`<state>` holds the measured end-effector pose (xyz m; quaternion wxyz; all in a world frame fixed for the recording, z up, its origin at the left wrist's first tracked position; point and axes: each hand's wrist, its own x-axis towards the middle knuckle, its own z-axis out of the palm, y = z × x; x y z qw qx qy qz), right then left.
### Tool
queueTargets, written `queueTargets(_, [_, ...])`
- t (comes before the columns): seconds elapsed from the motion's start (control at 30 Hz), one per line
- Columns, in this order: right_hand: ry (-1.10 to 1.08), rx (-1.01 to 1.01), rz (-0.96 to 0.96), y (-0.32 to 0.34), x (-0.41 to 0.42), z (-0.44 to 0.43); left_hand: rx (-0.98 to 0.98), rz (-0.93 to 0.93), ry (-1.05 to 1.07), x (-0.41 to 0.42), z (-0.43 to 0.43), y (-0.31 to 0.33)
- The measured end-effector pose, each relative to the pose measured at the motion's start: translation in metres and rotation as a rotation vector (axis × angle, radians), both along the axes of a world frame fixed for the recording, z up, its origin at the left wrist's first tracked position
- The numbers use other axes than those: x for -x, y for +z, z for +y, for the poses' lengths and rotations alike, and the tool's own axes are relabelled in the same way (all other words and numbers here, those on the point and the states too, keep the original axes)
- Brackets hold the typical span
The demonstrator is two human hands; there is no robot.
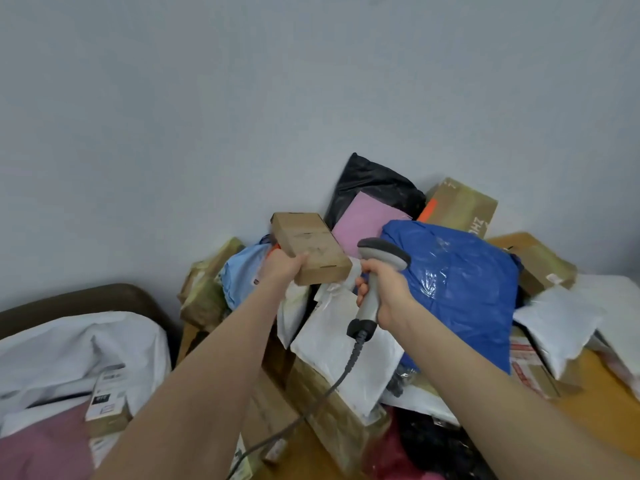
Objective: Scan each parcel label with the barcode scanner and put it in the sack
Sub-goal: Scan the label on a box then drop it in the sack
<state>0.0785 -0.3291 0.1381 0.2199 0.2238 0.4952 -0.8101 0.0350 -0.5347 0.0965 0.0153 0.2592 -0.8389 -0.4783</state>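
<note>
My left hand grips a small brown cardboard parcel by its near end and holds it up above the pile. No label shows on the face turned to me. My right hand grips the handle of a grey barcode scanner, whose head sits just right of the parcel. A coiled cable runs down from the scanner toward the bottom edge. The white sack lies open at the lower left, with a labelled box and a pink parcel inside.
A heap of parcels rests on a wooden table against the grey wall: a blue plastic bag, white mailers, a pink envelope, a black bag and brown boxes. A dark chair back stands behind the sack.
</note>
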Motion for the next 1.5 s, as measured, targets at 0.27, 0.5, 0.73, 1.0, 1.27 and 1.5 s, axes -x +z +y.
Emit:
queueTargets(0.27, [0.014,0.105,-0.038,-0.002,0.028,0.026,-0.25,-0.02,0.196,0.003,0.022,0.037])
queueTargets(0.5, [-0.029,0.203,-0.027,0.018,0.032,0.035,-0.084,0.251,-0.05,-0.033,-0.007,0.093])
queueTargets(0.73, [0.172,0.349,-0.055,0.039,0.007,0.018,0.434,0.46,-0.172,-0.081,-0.031,0.104])
queueTargets(1.0, [0.268,0.226,-0.063,0.034,-0.046,-0.027,0.4,0.521,-0.007,-0.129,-0.066,0.091])
queueTargets(1.27, [0.191,0.039,0.146,0.018,-0.095,-0.076,-0.497,0.054,0.066,-0.182,-0.083,0.089])
queueTargets(1.5, [0.156,-0.113,0.217,0.006,-0.116,-0.091,-0.413,0.101,0.163,-0.214,-0.108,0.075])
